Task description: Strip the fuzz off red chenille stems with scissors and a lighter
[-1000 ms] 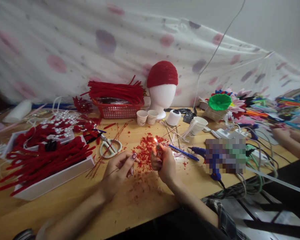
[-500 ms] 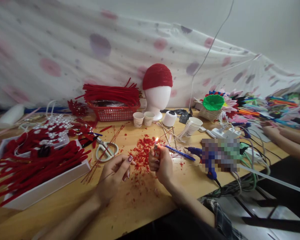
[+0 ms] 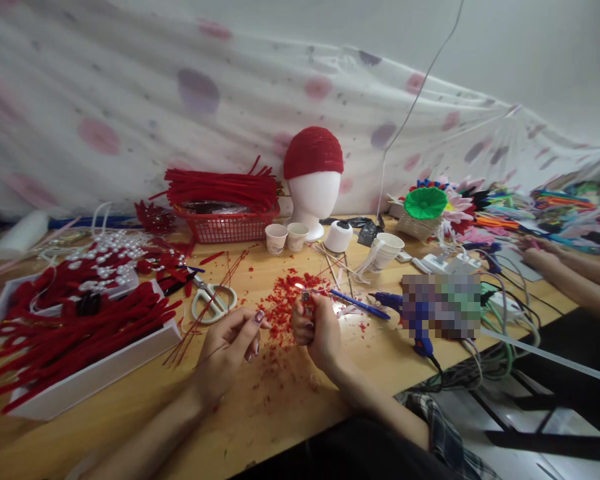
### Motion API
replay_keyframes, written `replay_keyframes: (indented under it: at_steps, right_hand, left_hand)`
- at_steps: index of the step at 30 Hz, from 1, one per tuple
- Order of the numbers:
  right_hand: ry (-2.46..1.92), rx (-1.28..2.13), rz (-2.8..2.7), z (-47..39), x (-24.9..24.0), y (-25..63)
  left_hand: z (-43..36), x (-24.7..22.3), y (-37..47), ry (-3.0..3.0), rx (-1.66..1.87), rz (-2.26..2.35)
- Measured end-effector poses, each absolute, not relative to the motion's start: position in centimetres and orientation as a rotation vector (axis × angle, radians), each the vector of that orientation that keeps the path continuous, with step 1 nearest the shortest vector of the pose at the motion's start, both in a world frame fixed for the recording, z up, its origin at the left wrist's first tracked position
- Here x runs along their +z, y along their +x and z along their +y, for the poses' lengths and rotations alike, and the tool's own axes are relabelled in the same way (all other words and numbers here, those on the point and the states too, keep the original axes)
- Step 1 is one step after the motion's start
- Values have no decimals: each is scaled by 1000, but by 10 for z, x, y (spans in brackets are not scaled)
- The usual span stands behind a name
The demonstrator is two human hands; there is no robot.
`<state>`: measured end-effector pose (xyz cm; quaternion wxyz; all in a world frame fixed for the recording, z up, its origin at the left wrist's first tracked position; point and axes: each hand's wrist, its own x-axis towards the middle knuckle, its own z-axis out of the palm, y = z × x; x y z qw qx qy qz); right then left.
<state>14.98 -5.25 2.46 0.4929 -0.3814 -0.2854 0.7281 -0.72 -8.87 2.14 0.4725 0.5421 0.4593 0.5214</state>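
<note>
- While a spotted plastic sheet (image 3: pixel 260 100) hangs behind, a wooden bench (image 3: pixel 280 433) carries tools and red materials.
- At left, a white box (image 3: pixel 105 373) is heaped with fuzzy red strips.
- A red basket (image 3: pixel 230 230), piled with red stems, stands toward the back.
- Just right of it, a white mannequin head (image 3: pixel 313 197) wears a snug red covering.
- The left hand (image 3: pixel 230 340) is half curled, thumb near the index finger; I cannot tell whether they pinch anything.
- The right hand (image 3: pixel 323 340) is clamped around a lighter.
- White-handled scissors (image 3: pixel 207 291) lie beyond the left hand, thin red stems across them.
- The lighter (image 3: pixel 307 301) stands roughly upright in that grip, right of the left hand.
- A blurred flame (image 3: pixel 299 286) shows by its top.
- Tiny red scraps (image 3: pixel 277 307) litter the bench between and beyond both hands.
</note>
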Motion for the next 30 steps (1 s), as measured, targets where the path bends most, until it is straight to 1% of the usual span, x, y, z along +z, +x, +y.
replay_keyframes:
  at_steps: [7, 16, 30]
  right_hand:
    - [-893, 1666, -612, -44, 28, 159]
    - [-933, 1774, -622, -49, 25, 150]
    - [-894, 1709, -671, -48, 24, 154]
  left_hand:
    - [-89, 21, -7, 1318, 1288, 1108]
    - [-88, 21, -7, 1327, 1282, 1108]
    - [-89, 21, -8, 1351, 1286, 1119]
